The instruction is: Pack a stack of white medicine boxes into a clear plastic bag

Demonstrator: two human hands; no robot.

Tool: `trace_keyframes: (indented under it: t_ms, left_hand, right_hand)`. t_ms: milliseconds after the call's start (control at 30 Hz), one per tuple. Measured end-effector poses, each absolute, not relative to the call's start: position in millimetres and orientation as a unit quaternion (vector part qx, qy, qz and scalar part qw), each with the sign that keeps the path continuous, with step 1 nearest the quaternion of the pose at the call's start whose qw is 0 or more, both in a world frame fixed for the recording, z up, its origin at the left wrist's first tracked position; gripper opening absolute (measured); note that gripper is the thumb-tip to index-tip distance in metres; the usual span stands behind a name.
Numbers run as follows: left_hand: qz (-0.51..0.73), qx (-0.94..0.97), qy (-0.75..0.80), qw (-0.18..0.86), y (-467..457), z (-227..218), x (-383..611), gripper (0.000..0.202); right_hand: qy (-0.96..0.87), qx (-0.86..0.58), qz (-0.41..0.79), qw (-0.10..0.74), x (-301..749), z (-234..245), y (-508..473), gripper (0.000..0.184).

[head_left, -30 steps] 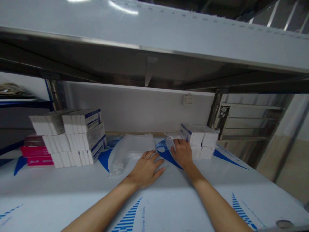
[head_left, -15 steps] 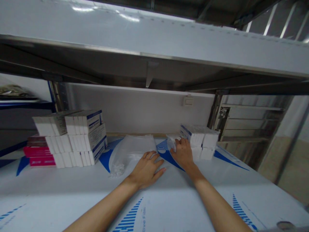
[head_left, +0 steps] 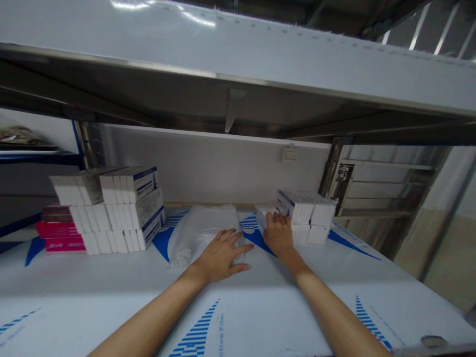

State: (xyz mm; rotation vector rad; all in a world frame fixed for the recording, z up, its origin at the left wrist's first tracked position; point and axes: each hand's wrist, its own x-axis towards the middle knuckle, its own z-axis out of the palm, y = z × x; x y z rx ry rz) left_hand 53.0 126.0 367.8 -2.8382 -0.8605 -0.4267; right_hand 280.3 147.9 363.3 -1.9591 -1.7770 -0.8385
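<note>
My left hand [head_left: 222,257] lies with fingers spread, its fingertips over the right edge of a flat clear plastic bag [head_left: 208,223] on the shelf. The bag's near left corner is crumpled. Farther right, the bent fingers of my right hand [head_left: 279,233] close on a smaller clear plastic bag [head_left: 263,214]. Its thumb is mostly hidden. Just beside that hand stands a low stack of white and blue boxes [head_left: 310,215], wrapped in film.
Tall rows of white and blue boxes [head_left: 124,213] stand at the left, with pink boxes [head_left: 63,238] beside them. An upper shelf [head_left: 230,74] hangs low overhead. A wall with a switch [head_left: 290,154] closes the back. Metal posts [head_left: 330,168] bound the shelf.
My left hand has shifted slightly left over the larger bag, its thumb spread wider. My right hand has moved slightly left with its fingers over the smaller bag. The boxes stay put.
</note>
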Motion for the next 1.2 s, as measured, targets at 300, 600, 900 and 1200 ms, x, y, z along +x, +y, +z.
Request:
trace_keyframes:
  t_ms: [300,600,900,1200]
  left_hand:
    - [-0.153,-0.951,-0.263,0.062,124,365,57,0.048]
    - [-0.179,-0.949,-0.251,0.065,122,363,60,0.048]
    - [-0.195,-0.946,-0.251,0.068,120,365,59,0.046]
    - [-0.198,-0.912,-0.35,0.084,133,413,11,0.036]
  right_hand:
    - [-0.632,-0.7,-0.282,0.177,279,364,142,0.041]
    - [-0.623,-0.687,-0.314,0.204,287,351,156,0.032]
    - [-0.625,-0.674,-0.327,0.218,291,346,164,0.028]
    - [-0.719,-0.479,-0.356,0.355,273,377,144,0.022]
